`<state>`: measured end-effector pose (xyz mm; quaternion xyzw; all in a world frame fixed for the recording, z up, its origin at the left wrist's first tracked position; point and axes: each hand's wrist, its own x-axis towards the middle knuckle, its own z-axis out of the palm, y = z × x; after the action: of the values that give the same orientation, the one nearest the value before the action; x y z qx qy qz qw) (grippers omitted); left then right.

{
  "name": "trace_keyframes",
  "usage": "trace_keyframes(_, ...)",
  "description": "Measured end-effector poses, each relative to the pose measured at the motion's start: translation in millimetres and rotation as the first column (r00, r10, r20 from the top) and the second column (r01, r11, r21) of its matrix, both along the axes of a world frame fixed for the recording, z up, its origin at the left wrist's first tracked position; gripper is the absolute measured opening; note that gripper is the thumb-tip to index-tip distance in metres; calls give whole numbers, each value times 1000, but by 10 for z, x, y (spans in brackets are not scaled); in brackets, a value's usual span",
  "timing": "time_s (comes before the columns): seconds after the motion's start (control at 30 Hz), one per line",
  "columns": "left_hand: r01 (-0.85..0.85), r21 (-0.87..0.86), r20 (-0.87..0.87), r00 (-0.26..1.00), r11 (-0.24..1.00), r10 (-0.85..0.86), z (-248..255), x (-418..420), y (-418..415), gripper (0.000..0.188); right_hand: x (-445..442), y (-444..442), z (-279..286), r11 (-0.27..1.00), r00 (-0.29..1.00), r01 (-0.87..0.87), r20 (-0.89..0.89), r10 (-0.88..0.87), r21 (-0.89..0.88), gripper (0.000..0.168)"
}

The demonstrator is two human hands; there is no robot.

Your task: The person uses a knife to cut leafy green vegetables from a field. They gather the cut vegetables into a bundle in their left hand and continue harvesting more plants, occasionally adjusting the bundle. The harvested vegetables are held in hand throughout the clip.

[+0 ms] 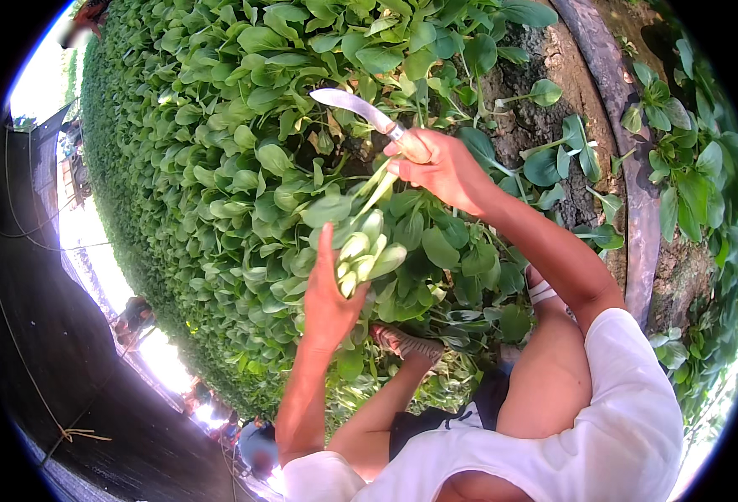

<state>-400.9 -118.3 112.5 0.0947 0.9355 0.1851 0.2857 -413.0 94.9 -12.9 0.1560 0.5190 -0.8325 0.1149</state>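
Observation:
My left hand [331, 310] grips a bunch of leafy greens, likely bok choy [362, 260], its pale stem ends facing up towards me. In my right hand [450, 166] is a knife with a curved blade [356, 108] and a light wooden handle [416, 145]. The blade points to the upper left, apart from the bunch. Thin pale leaf stalks [378, 187] run from beside my right thumb down towards the bunch; whether the fingers pinch them, I cannot tell. Part of the left fingers is hidden behind the bunch.
Dense greens [205, 207] fill the bed before me. Loose cut leaves [544, 164] lie on bare soil [532, 113] at right, bordered by a long dark strip [642, 238]. My sandalled foot [409, 344] is among plants. Dark sheeting [61, 326] hangs left; people [257, 447] are beyond.

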Motion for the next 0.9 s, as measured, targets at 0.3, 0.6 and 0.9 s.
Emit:
trace_keyframes(0.3,-90,297,395,918,951,-36,138,-741,730,72,308,179,-65,931,986,51,-132,-105,-362,25)
trace_keyframes(0.6,28,-87,537,843,996,24,-954,-149,35,104,1102,332,-888,531,904,-339,113,412,777,47)
trace_keyframes(0.9,132,-199,402,915,971,-42,-980,130,-138,94,1072,181,-1011,367,876,-371,190,444,853,49)
